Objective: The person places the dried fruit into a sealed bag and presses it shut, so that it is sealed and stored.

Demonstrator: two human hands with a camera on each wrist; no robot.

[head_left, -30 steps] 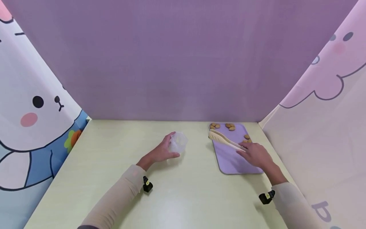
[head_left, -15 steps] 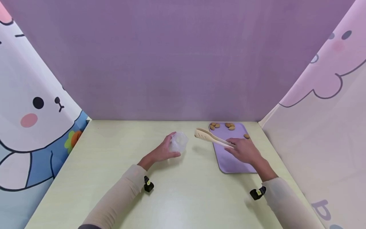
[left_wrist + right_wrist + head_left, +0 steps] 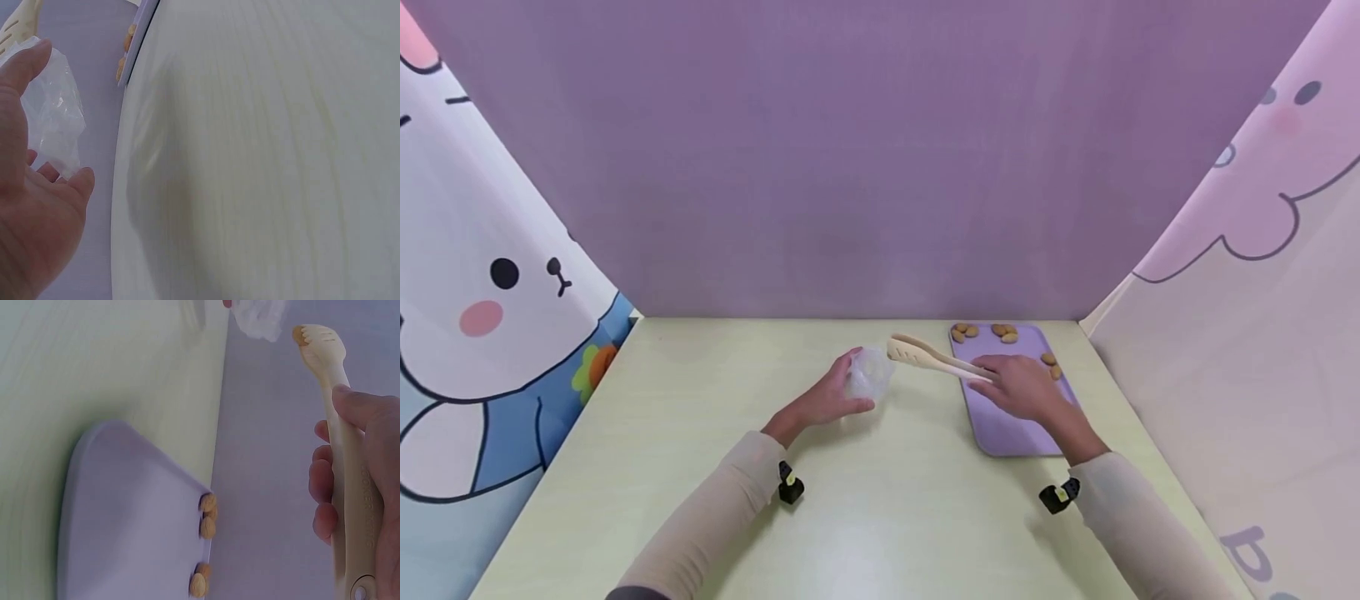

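Cream tongs (image 3: 936,360) sit in the grip of the right hand (image 3: 1022,387), its fingers and thumb clamped around the handle, where raised capitals (image 3: 367,506) seem to read "COOKER KING", the first letters unclear. The tongs' tips pinch a brown nut (image 3: 297,335) above the bench (image 3: 925,517), just right of a clear plastic bag (image 3: 871,375). The left hand (image 3: 829,395) has its grip spread around the bag, holding it by the left side. To the right, a purple tray (image 3: 1003,433) carries brown nuts (image 3: 1004,332) by its far and right edges. On the right wall (image 3: 1225,400), toward the near end, stands one purple letter-like shape (image 3: 1247,553).
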